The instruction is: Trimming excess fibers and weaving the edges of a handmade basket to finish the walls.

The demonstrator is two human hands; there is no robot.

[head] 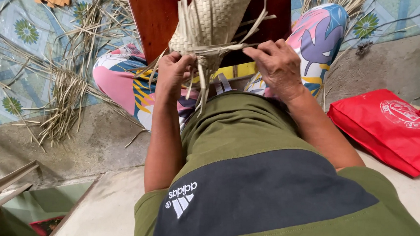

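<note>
— Hands first: where are they?

— Left hand (174, 75) is curled into a fist around a bunch of loose dry strips (199, 91) hanging from the lower edge of the woven palm-leaf piece (212, 20). Its grip is pressed together on those strips. Right hand (277, 64) lies just beside it, fingers bent, pinching a strip that runs across the weave's bottom edge.

— And the woven piece itself?

— Between the knees, upright, its top leaning against a dark red wooden board (153, 14). The lower edge sits just above the lap, touching both hands.

— What's around?

— Colourful patterned trousers (319, 37) on both legs, an olive and dark shirt (264, 183) below. Dry leaf scraps (67, 91) lie scattered on the floor to the left, over a blue flowered mat (18, 36). A red bag (391, 127) rests on the concrete floor at the right, well apart from the hands.
</note>
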